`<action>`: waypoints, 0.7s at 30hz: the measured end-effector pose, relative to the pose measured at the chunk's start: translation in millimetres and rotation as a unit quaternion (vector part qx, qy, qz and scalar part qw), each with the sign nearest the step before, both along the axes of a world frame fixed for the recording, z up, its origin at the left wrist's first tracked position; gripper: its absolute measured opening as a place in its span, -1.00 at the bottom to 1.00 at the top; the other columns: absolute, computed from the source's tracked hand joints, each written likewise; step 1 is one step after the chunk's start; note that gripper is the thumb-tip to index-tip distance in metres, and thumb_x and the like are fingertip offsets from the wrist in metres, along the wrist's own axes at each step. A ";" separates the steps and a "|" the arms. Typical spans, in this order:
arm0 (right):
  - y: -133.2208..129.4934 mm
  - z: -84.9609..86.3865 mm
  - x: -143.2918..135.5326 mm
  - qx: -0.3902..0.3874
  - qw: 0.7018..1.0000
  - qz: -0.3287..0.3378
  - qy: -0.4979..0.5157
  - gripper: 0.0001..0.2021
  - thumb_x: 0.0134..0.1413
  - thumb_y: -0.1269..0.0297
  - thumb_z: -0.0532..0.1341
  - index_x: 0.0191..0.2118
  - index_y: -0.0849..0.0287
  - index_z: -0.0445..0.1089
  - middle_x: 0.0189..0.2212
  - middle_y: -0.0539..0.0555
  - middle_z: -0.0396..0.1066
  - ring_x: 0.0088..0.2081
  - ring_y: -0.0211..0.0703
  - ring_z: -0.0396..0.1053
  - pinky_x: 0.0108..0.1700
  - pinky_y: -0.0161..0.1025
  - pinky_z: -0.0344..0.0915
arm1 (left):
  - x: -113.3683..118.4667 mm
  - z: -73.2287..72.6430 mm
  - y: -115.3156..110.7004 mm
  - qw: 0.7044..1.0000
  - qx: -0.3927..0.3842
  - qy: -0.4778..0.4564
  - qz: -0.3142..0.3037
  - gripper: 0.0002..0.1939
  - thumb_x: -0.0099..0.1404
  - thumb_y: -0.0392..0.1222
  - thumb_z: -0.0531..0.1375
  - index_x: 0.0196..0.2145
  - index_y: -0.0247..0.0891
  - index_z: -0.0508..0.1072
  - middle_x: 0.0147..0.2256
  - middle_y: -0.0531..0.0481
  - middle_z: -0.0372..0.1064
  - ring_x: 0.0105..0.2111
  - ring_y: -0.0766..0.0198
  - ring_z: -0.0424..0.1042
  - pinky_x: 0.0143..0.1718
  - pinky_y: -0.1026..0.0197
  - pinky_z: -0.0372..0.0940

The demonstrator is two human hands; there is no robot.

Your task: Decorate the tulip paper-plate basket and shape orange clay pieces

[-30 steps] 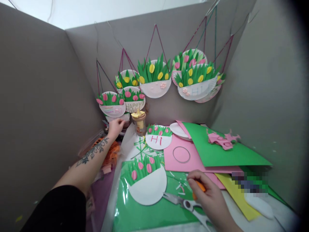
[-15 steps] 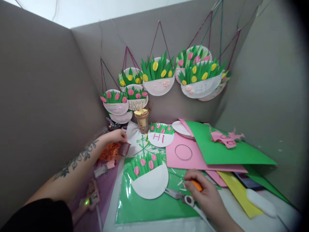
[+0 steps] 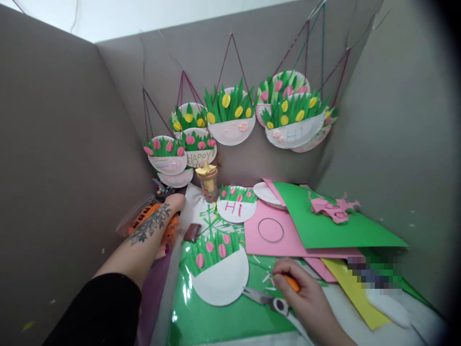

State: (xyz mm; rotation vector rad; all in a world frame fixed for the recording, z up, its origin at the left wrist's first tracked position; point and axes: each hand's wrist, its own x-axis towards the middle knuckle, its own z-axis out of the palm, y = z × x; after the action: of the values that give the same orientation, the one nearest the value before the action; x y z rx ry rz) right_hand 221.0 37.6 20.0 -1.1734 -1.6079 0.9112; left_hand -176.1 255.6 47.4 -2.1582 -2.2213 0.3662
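Observation:
My left hand (image 3: 177,202) reaches to the back left, beside an orange packet (image 3: 146,216); its fingers are turned away and hidden. Near it a small dark brown object (image 3: 192,232) lies on the white surface. My right hand (image 3: 300,288) is closed around an orange object (image 3: 292,283), mostly covered by the fingers. Under that hand is a pair of scissors (image 3: 264,298) with metal blades and a white handle, its tips touching the plate's edge. A half-plate craft (image 3: 220,283) with green paper grass and pink paper tulips lies on the green sheet (image 3: 212,327).
Several finished plate baskets (image 3: 231,132) hang on strings along the back wall. A lidded cup (image 3: 208,185) and a plate marked "Hi" (image 3: 236,211) are behind. To the right lie green card (image 3: 324,230), pink card (image 3: 255,235) with a ring (image 3: 271,230), and yellow paper (image 3: 356,298).
My left hand has moved away from the brown object, farther back. The brown object now lies flatter and slightly right. My right hand and the scissors keep their place; the whole view has shifted slightly.

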 end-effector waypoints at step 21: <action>-5.0 -5.4 -4.2 0.022 0.999 0.040 0.001 -0.79 0.14 0.16 0.11 -0.44 0.13 0.32 -0.49 0.03 0.32 -0.42 -0.18 0.32 -0.36 -0.28 0.28 | 10.2 58.4 -47.8 0.970 0.196 -0.141 0.007 -0.59 0.14 -0.01 0.10 -0.16 -0.33 0.46 -0.22 -0.20 0.48 -0.23 0.04 0.45 -0.20 0.16 0.30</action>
State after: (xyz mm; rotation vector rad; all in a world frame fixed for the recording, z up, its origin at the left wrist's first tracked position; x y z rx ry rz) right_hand 216.8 32.6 14.6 -1.0839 -1.6744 0.9242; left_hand -165.9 207.9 105.8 -2.0788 -2.2002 -0.3765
